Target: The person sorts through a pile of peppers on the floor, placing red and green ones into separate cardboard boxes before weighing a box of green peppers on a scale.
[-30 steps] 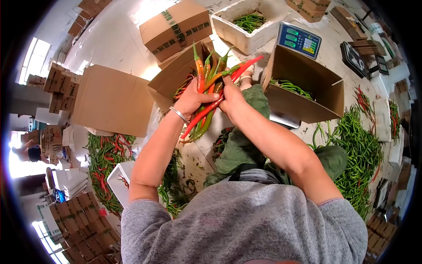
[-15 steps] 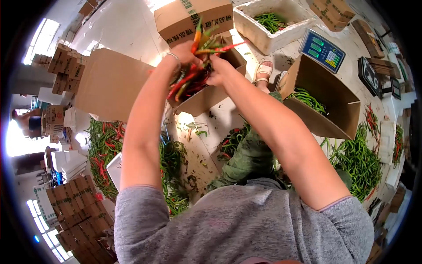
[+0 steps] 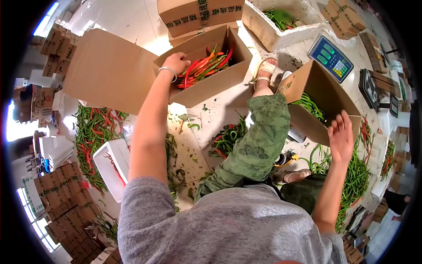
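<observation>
My left hand [image 3: 176,64], with a bracelet at its wrist, is over the left end of an open cardboard box [image 3: 215,88]. Its fingers are bent downward beside the red chili peppers [image 3: 204,66] heaped inside; I see nothing held in them, though the fingertips are partly hidden. A few orange and green peppers are mixed into this heap. My right hand [image 3: 342,138] is raised on the right, open, with fingers stretched and nothing in it. It appears in front of the near side of a second cardboard box [image 3: 327,88], which holds green chili peppers [image 3: 311,105].
A scale display [image 3: 330,58] stands beyond the right box. Behind is a white foam box [image 3: 263,33] with green peppers, beside a closed carton [image 3: 200,15]. Pepper piles [image 3: 94,136] lie on the left floor, more [image 3: 356,176] at right. A white tub [image 3: 112,169] sits left.
The bunch of chili peppers that both hands held above the box now lies inside it. My right hand has moved away to the right and opened; my left hand has lowered into the box's left end.
</observation>
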Demonstrator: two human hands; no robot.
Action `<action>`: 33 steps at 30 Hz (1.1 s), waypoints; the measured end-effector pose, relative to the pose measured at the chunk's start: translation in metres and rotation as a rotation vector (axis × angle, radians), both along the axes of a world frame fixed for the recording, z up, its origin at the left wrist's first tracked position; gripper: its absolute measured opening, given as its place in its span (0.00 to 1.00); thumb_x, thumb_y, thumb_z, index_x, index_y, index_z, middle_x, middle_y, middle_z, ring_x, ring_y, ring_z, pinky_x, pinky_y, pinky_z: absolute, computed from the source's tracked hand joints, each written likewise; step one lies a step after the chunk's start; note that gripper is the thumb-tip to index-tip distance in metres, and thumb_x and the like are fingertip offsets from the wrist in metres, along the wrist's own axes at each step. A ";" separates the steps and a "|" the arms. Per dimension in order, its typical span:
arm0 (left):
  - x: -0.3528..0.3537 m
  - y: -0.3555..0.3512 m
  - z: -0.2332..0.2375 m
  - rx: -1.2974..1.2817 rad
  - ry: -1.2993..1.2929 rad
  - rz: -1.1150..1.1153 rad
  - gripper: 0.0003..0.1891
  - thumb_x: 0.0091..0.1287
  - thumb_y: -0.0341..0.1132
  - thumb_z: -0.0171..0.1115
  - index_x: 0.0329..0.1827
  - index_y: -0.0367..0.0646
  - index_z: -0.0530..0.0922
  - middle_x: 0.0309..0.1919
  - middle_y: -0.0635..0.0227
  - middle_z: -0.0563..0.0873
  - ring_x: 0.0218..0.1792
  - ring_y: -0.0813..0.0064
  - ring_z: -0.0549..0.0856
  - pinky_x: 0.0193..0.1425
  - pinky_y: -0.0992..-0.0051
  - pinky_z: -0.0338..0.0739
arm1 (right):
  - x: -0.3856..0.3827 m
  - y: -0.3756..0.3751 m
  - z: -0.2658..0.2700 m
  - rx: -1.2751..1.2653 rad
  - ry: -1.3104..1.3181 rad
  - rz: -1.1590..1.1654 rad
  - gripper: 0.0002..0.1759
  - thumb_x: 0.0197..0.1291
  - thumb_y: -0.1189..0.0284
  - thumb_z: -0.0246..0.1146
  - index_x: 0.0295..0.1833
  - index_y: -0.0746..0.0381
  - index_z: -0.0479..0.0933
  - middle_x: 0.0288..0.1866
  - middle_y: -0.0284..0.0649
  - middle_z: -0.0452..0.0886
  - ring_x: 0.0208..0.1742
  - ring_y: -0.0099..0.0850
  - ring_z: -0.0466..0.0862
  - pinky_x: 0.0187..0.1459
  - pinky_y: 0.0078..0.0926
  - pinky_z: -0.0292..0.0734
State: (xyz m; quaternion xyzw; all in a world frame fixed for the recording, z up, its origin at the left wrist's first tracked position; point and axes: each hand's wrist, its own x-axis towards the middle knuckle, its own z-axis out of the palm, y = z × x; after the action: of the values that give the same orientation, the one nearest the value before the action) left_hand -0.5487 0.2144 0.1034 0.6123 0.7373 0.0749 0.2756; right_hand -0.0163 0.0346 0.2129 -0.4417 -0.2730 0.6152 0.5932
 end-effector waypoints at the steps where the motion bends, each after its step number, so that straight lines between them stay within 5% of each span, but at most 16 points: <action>1: 0.003 -0.001 -0.004 0.012 0.003 0.007 0.25 0.58 0.44 0.64 0.57 0.42 0.75 0.54 0.56 0.80 0.56 0.61 0.78 0.61 0.68 0.71 | 0.014 -0.017 -0.004 0.036 -0.026 0.026 0.27 0.67 0.61 0.52 0.67 0.63 0.62 0.53 0.34 0.71 0.49 0.25 0.71 0.51 0.24 0.69; 4: 0.026 -0.008 -0.023 -0.100 0.064 -0.161 0.24 0.59 0.50 0.61 0.53 0.42 0.79 0.51 0.56 0.81 0.53 0.58 0.80 0.59 0.67 0.72 | 0.039 -0.060 -0.010 0.038 0.027 -0.017 0.25 0.69 0.61 0.50 0.67 0.63 0.62 0.54 0.36 0.72 0.49 0.27 0.73 0.51 0.25 0.70; 6: 0.061 -0.047 -0.020 -0.186 -0.220 -0.192 0.27 0.61 0.54 0.58 0.54 0.42 0.77 0.47 0.50 0.82 0.51 0.55 0.80 0.58 0.63 0.72 | 0.051 -0.083 -0.012 0.039 0.056 -0.076 0.25 0.69 0.61 0.50 0.66 0.63 0.62 0.53 0.36 0.73 0.49 0.27 0.73 0.51 0.26 0.70; 7: 0.072 -0.067 -0.051 0.100 0.025 -0.361 0.25 0.62 0.51 0.57 0.55 0.43 0.76 0.42 0.47 0.82 0.49 0.51 0.80 0.55 0.60 0.73 | 0.056 -0.092 -0.012 0.039 0.069 -0.108 0.25 0.69 0.61 0.50 0.66 0.63 0.63 0.53 0.35 0.73 0.49 0.27 0.73 0.51 0.26 0.70; 8: 0.090 -0.082 -0.036 -0.050 0.112 -0.293 0.23 0.62 0.49 0.58 0.53 0.43 0.75 0.41 0.47 0.82 0.44 0.50 0.82 0.51 0.57 0.74 | 0.061 -0.099 -0.013 0.038 0.084 -0.140 0.25 0.69 0.61 0.50 0.66 0.62 0.63 0.53 0.35 0.74 0.49 0.26 0.73 0.51 0.26 0.70; 11: 0.111 -0.120 -0.054 0.122 0.203 -0.212 0.07 0.61 0.31 0.51 0.40 0.41 0.73 0.35 0.53 0.83 0.37 0.52 0.84 0.42 0.58 0.77 | 0.069 -0.114 -0.014 0.055 0.104 -0.184 0.24 0.69 0.61 0.51 0.65 0.62 0.64 0.53 0.34 0.75 0.49 0.26 0.73 0.50 0.25 0.70; 14: 0.123 -0.135 -0.059 0.213 0.233 -0.182 0.07 0.58 0.27 0.50 0.38 0.42 0.73 0.32 0.54 0.83 0.34 0.54 0.84 0.39 0.59 0.77 | 0.074 -0.122 -0.014 0.056 0.151 -0.186 0.22 0.69 0.62 0.51 0.64 0.62 0.66 0.52 0.34 0.75 0.49 0.26 0.73 0.50 0.26 0.70; 18: 0.120 -0.134 -0.067 0.374 0.216 -0.139 0.05 0.58 0.27 0.50 0.36 0.43 0.72 0.31 0.57 0.83 0.34 0.56 0.84 0.38 0.60 0.77 | 0.076 -0.129 -0.009 0.098 0.209 -0.162 0.22 0.69 0.64 0.51 0.63 0.63 0.66 0.52 0.36 0.75 0.48 0.27 0.74 0.50 0.27 0.70; 25: 0.154 -0.191 -0.083 0.199 0.253 -0.209 0.11 0.57 0.27 0.51 0.44 0.44 0.71 0.39 0.57 0.82 0.39 0.57 0.83 0.42 0.61 0.78 | 0.097 -0.173 -0.005 0.185 0.261 -0.277 0.22 0.68 0.67 0.52 0.65 0.64 0.65 0.52 0.37 0.75 0.48 0.28 0.74 0.49 0.27 0.70; 26: 0.154 -0.204 -0.112 0.522 0.157 -0.235 0.11 0.57 0.28 0.50 0.43 0.44 0.70 0.37 0.56 0.83 0.39 0.57 0.84 0.41 0.61 0.78 | 0.106 -0.182 -0.006 0.210 0.270 -0.297 0.22 0.68 0.67 0.52 0.64 0.65 0.65 0.52 0.37 0.75 0.48 0.28 0.73 0.49 0.27 0.69; 29: 0.149 -0.175 -0.083 0.054 0.295 -0.211 0.08 0.59 0.28 0.49 0.41 0.44 0.71 0.35 0.56 0.84 0.37 0.57 0.84 0.40 0.61 0.79 | 0.129 -0.203 0.000 0.262 0.252 -0.387 0.22 0.68 0.69 0.52 0.64 0.66 0.65 0.50 0.38 0.75 0.46 0.28 0.72 0.48 0.28 0.69; 33: 0.125 -0.151 -0.089 0.423 0.357 -0.189 0.05 0.61 0.30 0.49 0.38 0.46 0.72 0.32 0.60 0.83 0.35 0.60 0.84 0.38 0.62 0.77 | 0.132 -0.222 0.017 0.325 0.254 -0.399 0.19 0.68 0.70 0.53 0.61 0.67 0.67 0.47 0.37 0.72 0.44 0.29 0.70 0.47 0.28 0.68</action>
State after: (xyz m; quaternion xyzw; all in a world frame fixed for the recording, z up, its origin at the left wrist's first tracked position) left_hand -0.4237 0.0631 0.0146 0.7257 0.6818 0.0918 0.0135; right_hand 0.1160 -0.1874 0.2299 -0.3052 -0.1994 0.4849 0.7950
